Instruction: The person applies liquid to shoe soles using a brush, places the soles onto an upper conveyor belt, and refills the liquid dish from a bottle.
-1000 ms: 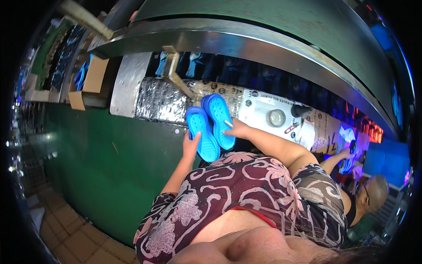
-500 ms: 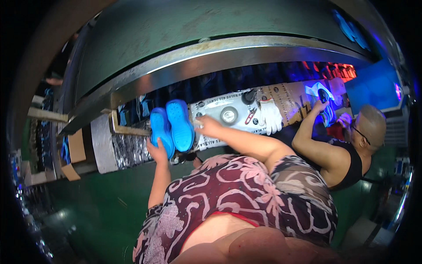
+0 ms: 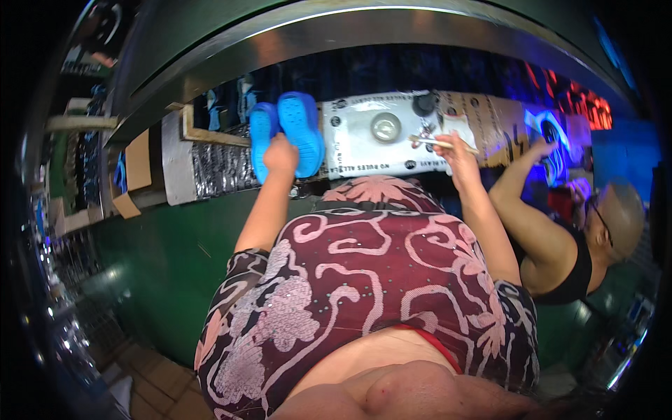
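Two blue clogs lie side by side on the work surface, a left clog [image 3: 262, 136] and a right clog [image 3: 301, 136], with light-blue textured faces and darker blue ends. My left hand [image 3: 281, 154] is closed at the inner edge of the right clog, between the pair; its fingertips are hidden. Off to the right, my right hand [image 3: 460, 157] pinches a thin brush [image 3: 439, 143] with a pale handle, held nearly level. The brush's tip is left of the hand, near a round, pale container [image 3: 385, 128] on white printed plastic.
White gloves [image 3: 458, 126] and a dark round pot [image 3: 423, 103] sit beyond my right hand. A wooden bracket [image 3: 217, 137] stands left of the clogs. A metal-edged ledge [image 3: 315, 26] crosses the far side. At right, a person [image 3: 560, 259] handles a shoe under blue light.
My right hand has moved right, away from the clogs, and now visibly holds the brush. My left hand has shifted from the left clog to between the pair. The view has shifted too.
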